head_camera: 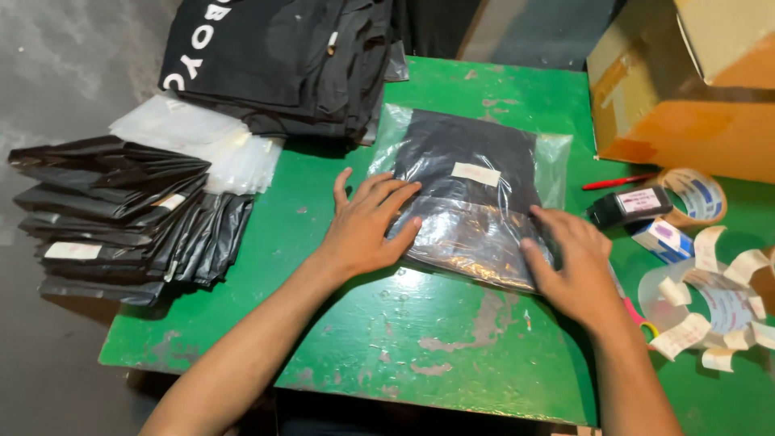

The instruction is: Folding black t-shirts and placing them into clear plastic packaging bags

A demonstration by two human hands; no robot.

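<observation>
A clear plastic bag [472,190] with a folded black garment inside lies flat on the green table [452,355]. A small white label sits on the bag's top face. My left hand [367,222] rests palm down on the bag's left near edge, fingers spread. My right hand [569,262] presses flat on the bag's right near corner. Neither hand grips anything.
A pile of black folded garments [282,56] and a stack of clear bags [202,141] lie at the back left. Packed black bags [121,214] are stacked at the left edge. A cardboard box [686,81], tape rolls [698,194], a red pen [617,182] and a label roll [722,311] sit right.
</observation>
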